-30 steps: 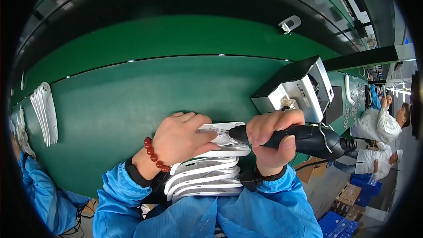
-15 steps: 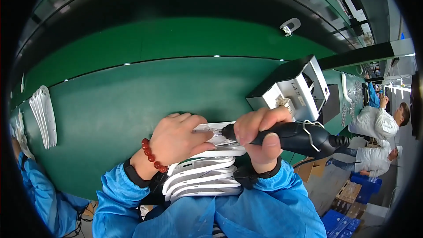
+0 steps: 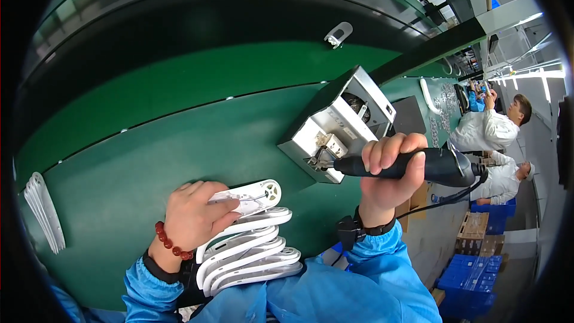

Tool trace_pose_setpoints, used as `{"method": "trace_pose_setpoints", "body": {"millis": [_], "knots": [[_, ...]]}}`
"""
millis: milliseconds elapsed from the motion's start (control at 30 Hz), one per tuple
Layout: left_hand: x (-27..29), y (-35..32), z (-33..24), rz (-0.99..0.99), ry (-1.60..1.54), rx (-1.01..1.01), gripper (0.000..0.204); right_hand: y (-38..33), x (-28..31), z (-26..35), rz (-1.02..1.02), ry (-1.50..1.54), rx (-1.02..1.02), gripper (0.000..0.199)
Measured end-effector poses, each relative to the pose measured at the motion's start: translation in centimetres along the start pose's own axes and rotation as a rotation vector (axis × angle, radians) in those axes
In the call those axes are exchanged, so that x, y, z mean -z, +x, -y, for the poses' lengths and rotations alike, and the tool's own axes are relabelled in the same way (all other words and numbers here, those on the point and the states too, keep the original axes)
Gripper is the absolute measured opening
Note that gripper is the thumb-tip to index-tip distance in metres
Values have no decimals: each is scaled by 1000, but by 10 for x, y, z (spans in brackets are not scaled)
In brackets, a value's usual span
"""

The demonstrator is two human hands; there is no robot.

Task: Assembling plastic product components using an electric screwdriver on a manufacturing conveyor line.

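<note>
My right hand is wrapped round a black electric screwdriver with a cable at its back end. The driver's tip reaches the front opening of a box-shaped screw feeder, where small metal parts show. My left hand grips a long white plastic part with a rounded end and a round hub, its fingers resting over the part's inner side. Just below it lies a stack of similar white parts, close against my body. Part of the left fingertips' contact is hidden.
More white parts lie stacked at the far left of the green table. A small white U-shaped piece sits on the strip beyond. At right, co-workers in white stand past a dark post, near blue crates.
My right hand has lifted the screwdriver off the white part and carried it right to the feeder. My left hand still grips the part, and the view has turned to the right.
</note>
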State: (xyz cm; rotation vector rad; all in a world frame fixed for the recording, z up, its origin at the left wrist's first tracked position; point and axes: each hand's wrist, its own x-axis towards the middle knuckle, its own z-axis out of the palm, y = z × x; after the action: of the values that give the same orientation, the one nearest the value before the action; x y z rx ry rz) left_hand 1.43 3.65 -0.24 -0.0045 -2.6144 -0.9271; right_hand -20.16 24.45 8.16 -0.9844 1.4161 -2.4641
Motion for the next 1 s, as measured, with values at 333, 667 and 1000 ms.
{"method": "trace_pose_setpoints", "body": {"millis": [333,667,1000], "knots": [[-1,1,1,1,22,2,18,0,6,-10,61,-1,24,26],[-1,1,0,1,6,11,16,0,7,-12,59,-12,13,27],[0,2,0,-7,0,12,17,-7,-3,-8,160,-123,41,37]]}}
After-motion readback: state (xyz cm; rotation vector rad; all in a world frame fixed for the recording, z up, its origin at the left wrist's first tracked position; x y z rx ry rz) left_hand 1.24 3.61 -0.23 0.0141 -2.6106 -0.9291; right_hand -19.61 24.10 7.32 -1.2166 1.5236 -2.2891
